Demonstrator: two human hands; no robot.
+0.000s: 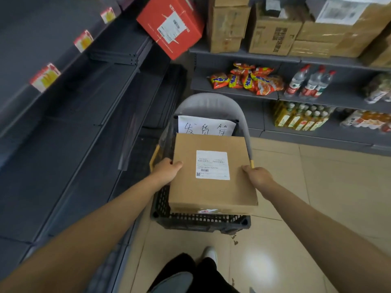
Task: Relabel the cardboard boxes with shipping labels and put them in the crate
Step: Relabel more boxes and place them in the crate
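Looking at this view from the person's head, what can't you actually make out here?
- Inside of the crate: covered by the cardboard box.
- Fingers of the left hand and right hand: tucked beside or under the box.
- Shipping label text: too small.
- Handwritten paper sign: its lower part is behind the box.

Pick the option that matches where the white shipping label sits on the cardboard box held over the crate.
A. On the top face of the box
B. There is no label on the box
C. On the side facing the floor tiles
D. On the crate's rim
A: the white shipping label lies flat on the upward face of the cardboard box, between the left hand and right hand, above the crate.
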